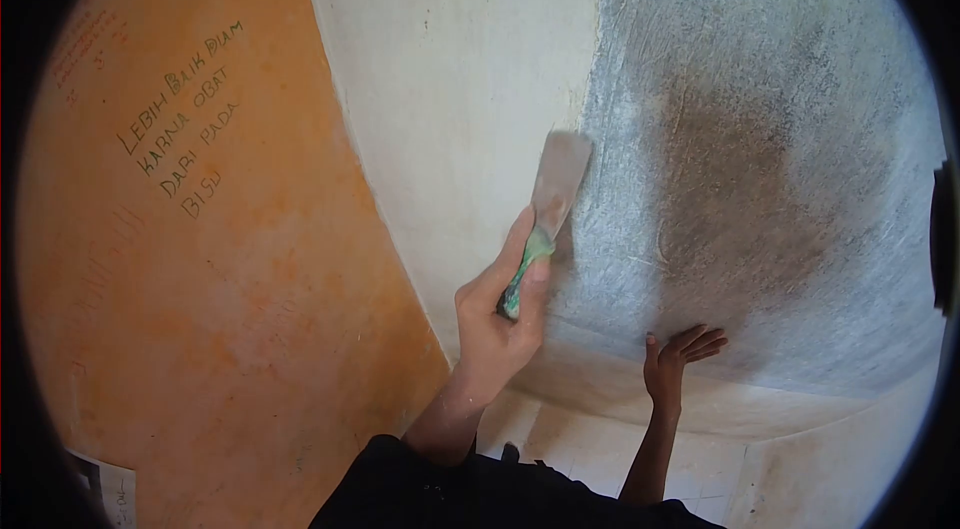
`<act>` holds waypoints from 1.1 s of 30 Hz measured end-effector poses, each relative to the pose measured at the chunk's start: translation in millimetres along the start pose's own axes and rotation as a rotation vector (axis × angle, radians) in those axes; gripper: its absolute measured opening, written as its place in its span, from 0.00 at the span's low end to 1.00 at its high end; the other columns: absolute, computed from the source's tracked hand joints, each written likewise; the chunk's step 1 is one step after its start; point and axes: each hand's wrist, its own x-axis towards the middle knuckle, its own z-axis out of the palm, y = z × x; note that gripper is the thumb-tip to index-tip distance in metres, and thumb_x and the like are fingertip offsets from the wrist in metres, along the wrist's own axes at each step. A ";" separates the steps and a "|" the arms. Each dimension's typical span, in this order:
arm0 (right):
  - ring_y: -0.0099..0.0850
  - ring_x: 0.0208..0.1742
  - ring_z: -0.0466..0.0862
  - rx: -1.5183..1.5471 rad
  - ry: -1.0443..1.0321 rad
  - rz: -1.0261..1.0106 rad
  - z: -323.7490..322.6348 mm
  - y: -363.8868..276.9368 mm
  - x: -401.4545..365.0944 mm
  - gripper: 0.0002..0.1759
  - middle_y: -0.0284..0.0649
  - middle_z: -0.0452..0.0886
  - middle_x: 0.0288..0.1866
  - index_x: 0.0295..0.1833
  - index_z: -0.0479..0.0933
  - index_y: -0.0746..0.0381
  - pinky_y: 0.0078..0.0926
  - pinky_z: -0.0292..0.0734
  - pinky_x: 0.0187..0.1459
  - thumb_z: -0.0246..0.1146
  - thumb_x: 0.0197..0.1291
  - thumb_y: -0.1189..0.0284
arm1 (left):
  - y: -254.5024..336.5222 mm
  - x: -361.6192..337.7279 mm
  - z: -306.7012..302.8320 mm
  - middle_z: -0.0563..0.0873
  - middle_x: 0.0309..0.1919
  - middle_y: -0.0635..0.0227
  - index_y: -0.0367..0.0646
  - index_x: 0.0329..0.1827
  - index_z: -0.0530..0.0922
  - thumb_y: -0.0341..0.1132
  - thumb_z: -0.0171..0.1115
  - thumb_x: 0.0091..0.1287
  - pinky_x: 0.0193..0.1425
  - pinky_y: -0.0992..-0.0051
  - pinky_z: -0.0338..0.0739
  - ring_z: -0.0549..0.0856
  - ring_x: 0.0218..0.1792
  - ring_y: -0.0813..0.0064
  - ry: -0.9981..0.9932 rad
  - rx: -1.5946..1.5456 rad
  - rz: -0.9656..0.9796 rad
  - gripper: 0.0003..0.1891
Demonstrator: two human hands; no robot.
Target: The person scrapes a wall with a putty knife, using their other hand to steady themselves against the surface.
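My left hand [503,322] is wrapped round the green handle of a scraper [563,174]. The scraper's flat, wide blade points upward, and its tip overlaps the border between the cream paint and a rough grey area [625,179] of the wall. Lower and to the right, my right hand [680,354] is raised with its fingers spread, over the bottom part of the grey area. A large brown, darker patch [740,199] lies within the grey, above that hand.
An orange wall [250,329] with handwritten lettering fills the left side, meeting the cream wall [460,49] along a curved edge. A printed sheet [118,494] shows at the lower left. Pale floor tiles [690,489] appear below, and a dark object [942,239] stands at the far right.
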 end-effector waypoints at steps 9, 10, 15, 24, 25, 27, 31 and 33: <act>0.71 0.76 0.09 -0.021 0.013 -0.010 1.9 1.5 -1.7 0.61 0.68 0.06 0.77 0.79 0.14 0.63 0.75 0.11 0.70 0.55 0.73 0.46 | 3.3 -0.7 -2.4 0.85 0.35 0.70 0.34 0.73 0.72 0.32 0.56 0.78 0.43 0.81 0.74 0.77 0.36 0.86 -0.022 -0.014 -0.032 0.23; 0.71 0.76 0.09 -0.019 0.020 -0.009 2.2 0.9 -0.6 0.61 0.68 0.06 0.77 0.79 0.14 0.63 0.75 0.11 0.70 0.55 0.73 0.46 | -1.0 1.1 -0.7 0.82 0.33 0.73 0.34 0.73 0.72 0.32 0.56 0.78 0.40 0.82 0.72 0.75 0.34 0.86 0.007 0.007 0.082 0.23; 0.72 0.76 0.09 -0.005 0.018 -0.011 3.3 2.2 -2.1 0.61 0.69 0.06 0.77 0.79 0.14 0.64 0.75 0.10 0.70 0.55 0.72 0.46 | 19.1 14.6 3.0 0.79 0.30 0.75 0.34 0.74 0.72 0.33 0.56 0.78 0.37 0.83 0.70 0.74 0.33 0.87 0.000 -0.059 -0.042 0.23; 0.71 0.76 0.09 -0.017 0.005 -0.014 3.5 4.6 -3.0 0.61 0.69 0.06 0.77 0.79 0.14 0.63 0.74 0.10 0.70 0.55 0.73 0.47 | 22.7 10.5 0.9 0.79 0.31 0.75 0.34 0.74 0.72 0.33 0.56 0.79 0.37 0.83 0.71 0.73 0.32 0.87 -0.010 -0.058 -0.088 0.23; 0.71 0.76 0.09 -0.017 0.006 -0.014 3.3 5.6 -4.3 0.61 0.69 0.06 0.77 0.79 0.14 0.63 0.74 0.10 0.70 0.55 0.73 0.47 | 19.4 9.6 1.0 0.79 0.31 0.74 0.34 0.74 0.72 0.33 0.56 0.79 0.37 0.83 0.71 0.73 0.32 0.87 -0.010 -0.059 -0.075 0.23; 0.71 0.76 0.09 -0.008 0.008 -0.015 5.4 6.0 -3.7 0.61 0.70 0.06 0.77 0.79 0.14 0.64 0.74 0.10 0.70 0.56 0.72 0.47 | 8.4 8.6 2.1 0.80 0.31 0.74 0.34 0.73 0.72 0.33 0.56 0.79 0.37 0.83 0.71 0.74 0.32 0.87 -0.004 -0.010 0.014 0.23; 0.66 0.78 0.10 -0.046 0.053 -0.040 4.5 3.4 -2.0 0.60 0.67 0.08 0.79 0.80 0.17 0.66 0.69 0.09 0.72 0.58 0.71 0.51 | 29.5 20.6 -3.2 0.82 0.33 0.72 0.34 0.73 0.72 0.33 0.56 0.78 0.41 0.82 0.73 0.75 0.35 0.86 -0.033 -0.057 -0.083 0.23; 0.66 0.78 0.10 -0.030 0.051 -0.039 4.1 4.3 -3.0 0.60 0.67 0.08 0.79 0.80 0.17 0.66 0.69 0.09 0.72 0.58 0.71 0.51 | 20.1 13.5 -4.7 0.83 0.35 0.72 0.34 0.73 0.72 0.33 0.57 0.78 0.42 0.82 0.72 0.75 0.36 0.86 -0.030 -0.043 -0.080 0.23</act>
